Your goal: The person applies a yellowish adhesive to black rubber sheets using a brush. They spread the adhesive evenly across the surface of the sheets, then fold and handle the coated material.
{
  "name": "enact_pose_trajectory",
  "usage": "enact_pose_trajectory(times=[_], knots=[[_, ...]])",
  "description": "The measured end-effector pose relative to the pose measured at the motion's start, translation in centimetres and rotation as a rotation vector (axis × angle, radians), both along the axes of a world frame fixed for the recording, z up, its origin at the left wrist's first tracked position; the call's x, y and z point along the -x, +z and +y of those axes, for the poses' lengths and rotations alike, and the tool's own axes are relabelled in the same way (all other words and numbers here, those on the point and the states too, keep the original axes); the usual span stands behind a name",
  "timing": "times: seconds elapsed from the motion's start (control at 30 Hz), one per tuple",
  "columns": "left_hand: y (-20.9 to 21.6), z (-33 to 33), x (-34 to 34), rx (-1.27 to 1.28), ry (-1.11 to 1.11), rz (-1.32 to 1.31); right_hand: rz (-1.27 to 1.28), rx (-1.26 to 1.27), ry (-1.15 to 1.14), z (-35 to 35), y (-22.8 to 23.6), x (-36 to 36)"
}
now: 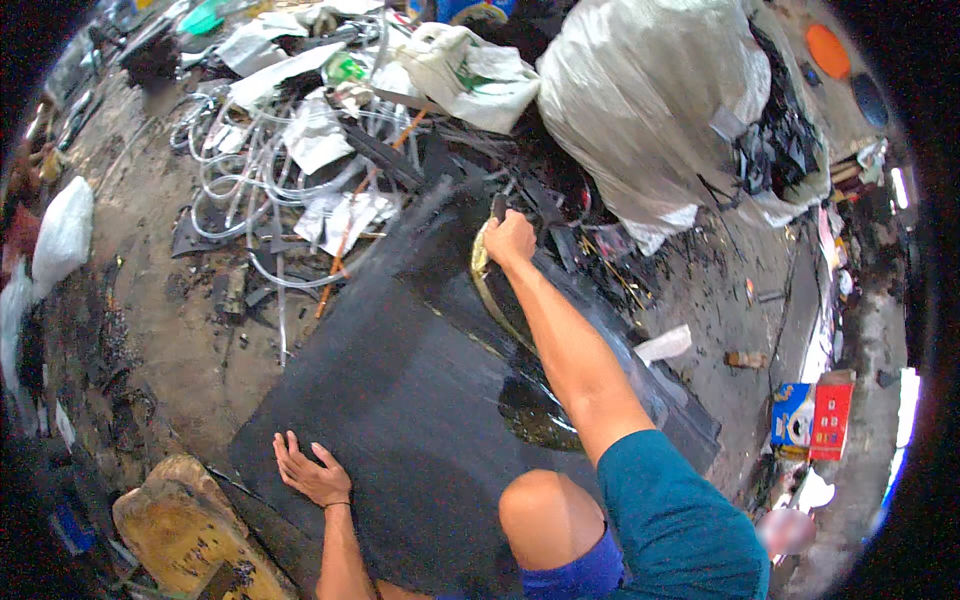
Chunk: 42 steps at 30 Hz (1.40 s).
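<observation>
A large black sheet (370,350), probably rubber, lies on the ground before me, partly under my bare knee. My left hand (312,470) rests on its near left edge, fingers spread. Toward the far end, my right hand (511,238) is closed round a short dark handle (498,207), whose top pokes out above the fist. Beside that hand a curved, yellowish strip (482,275) runs down toward my forearm; I cannot tell if it joins the handle. A wet, shiny dark patch (530,410) shows on the sheet, partly hidden by my right arm.
Loops of clear tubing (235,185) and white scraps lie at the far left. A big whitish sack (650,100) stands at the far right. A worn wooden block (190,520) is near my left arm. A blue and red carton (810,420) sits to the right.
</observation>
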<state>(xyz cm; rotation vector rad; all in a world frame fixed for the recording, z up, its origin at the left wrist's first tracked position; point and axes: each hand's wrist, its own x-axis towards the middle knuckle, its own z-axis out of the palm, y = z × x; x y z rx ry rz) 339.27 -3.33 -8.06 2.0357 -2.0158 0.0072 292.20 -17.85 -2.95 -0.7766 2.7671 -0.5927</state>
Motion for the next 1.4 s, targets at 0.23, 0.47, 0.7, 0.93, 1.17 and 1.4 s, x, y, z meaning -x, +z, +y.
enact_pose_trajectory(times=[0.23,0.47,0.7,0.93,1.17,1.4], knots=[[0.4,-0.2,-0.3,0.036,-0.025,0.071,0.204,-0.085,0.915,-6.3,2.8,1.3],[0.5,0.4,-0.8,-0.001,0.029,0.095,0.098,-0.253,1.395,7.8,3.5,4.0],[-0.5,0.8,-1.4,-0.03,0.0,0.098,0.084,-0.438,1.577,27.5,3.8,8.5],[2.2,-4.2,-6.9,-0.291,-0.232,0.195,-0.39,-0.532,1.04,45.9,5.0,7.9],[17.8,-4.1,1.4,-0.846,-0.212,0.376,0.019,-0.056,0.128,37.2,-1.8,-2.4],[16.6,3.0,-1.5,-0.524,-0.26,0.508,-0.316,-0.094,0.222,13.5,0.7,-9.2]])
